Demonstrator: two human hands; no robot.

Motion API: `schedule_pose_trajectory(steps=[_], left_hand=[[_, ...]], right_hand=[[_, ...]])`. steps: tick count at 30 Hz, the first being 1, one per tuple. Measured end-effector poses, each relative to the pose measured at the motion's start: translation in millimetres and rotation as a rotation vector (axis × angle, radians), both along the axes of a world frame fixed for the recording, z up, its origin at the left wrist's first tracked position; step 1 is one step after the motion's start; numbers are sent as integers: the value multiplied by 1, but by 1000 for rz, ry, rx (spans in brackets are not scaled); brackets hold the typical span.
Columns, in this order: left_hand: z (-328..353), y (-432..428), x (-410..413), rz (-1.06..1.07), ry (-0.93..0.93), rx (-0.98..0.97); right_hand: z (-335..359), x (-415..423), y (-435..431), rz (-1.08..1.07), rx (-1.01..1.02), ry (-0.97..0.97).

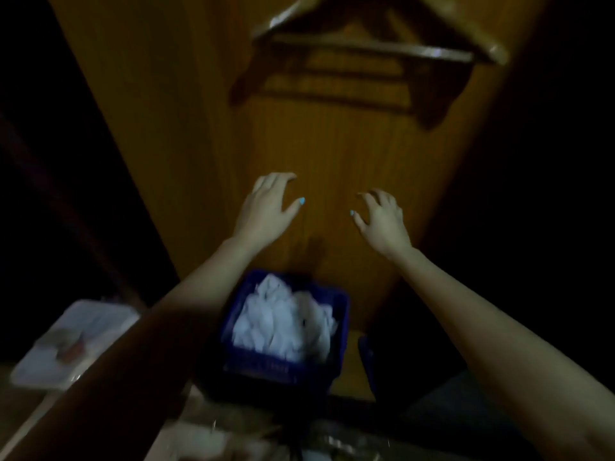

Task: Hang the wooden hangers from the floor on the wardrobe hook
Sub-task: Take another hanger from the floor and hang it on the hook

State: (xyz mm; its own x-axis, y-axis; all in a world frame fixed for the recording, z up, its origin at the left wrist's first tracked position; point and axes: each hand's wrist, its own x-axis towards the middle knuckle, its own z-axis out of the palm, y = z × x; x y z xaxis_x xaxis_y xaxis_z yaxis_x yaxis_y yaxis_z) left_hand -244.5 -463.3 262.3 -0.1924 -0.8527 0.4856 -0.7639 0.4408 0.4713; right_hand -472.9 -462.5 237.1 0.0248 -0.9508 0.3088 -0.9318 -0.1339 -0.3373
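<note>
Both grips, left hand (268, 207) and right hand (382, 221), spread empty, well below the wooden hangers (376, 44).

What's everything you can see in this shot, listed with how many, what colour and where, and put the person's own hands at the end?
Wooden hanger: at least one, brown, hanging at the top against the wardrobe panel; blur hides whether there are more.
Wardrobe panel: one, orange-brown wood, filling the centre behind the hands.
Crate: one, dark blue, on the floor below the hands at the foot of the panel.
White cloth: one crumpled heap, inside the crate.
Lidded box: one, pale, lower left; contents too blurred to name.
Left hand: one, empty, fingers spread, in front of the panel.
Right hand: one, empty, fingers spread, beside the left hand.
</note>
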Motion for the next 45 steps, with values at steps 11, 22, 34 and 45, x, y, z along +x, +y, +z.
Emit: schedule_pose_trajectory(steps=[11, 22, 34, 45], left_hand=[[-357, 205, 145, 284, 57, 570], [-771, 263, 222, 433, 17, 858], [-1026, 271, 208, 437, 212, 1164], [-829, 232, 206, 457, 82, 851]], right_hand=[[-349, 130, 140, 251, 629, -78], [-767, 234, 145, 439, 804, 130], [-999, 235, 135, 509, 826, 324], [-789, 199, 140, 513, 563, 219]])
